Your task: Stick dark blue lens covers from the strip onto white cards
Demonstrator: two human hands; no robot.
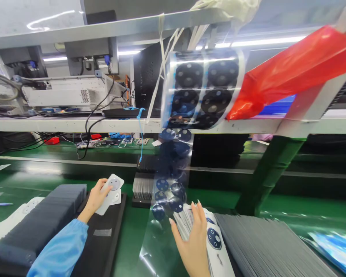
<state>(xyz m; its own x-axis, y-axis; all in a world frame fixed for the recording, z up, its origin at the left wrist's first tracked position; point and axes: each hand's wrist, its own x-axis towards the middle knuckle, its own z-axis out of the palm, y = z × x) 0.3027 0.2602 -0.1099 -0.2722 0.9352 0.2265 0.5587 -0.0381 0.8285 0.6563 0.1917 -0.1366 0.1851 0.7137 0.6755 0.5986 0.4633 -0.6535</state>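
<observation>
White and thin, a rounded-corner panel (103,208) bearing a pale grey disc was held by the left hand (95,198) at the far right corner of a flat black tray (98,254), set on a green workbench (127,246). Along the tray's left side, a row of dark grey upright sheets (46,223) was packed. Because the panel was taken near one edge only, it was judged liable to slip if the pinch were relaxed. A clear film strip (169,192) with round navy discs was hung just beside the right hand (194,242); it could be snagged if the fingertips were swung inward. The sheaf of white panels (213,256) might be fanned out by a sideways push.

The left fingers were pinched narrowly on the panel's left edge. The right hand was spread over the sheaf, thumb well apart from fingers; whether any panel was pressed could not be told.
</observation>
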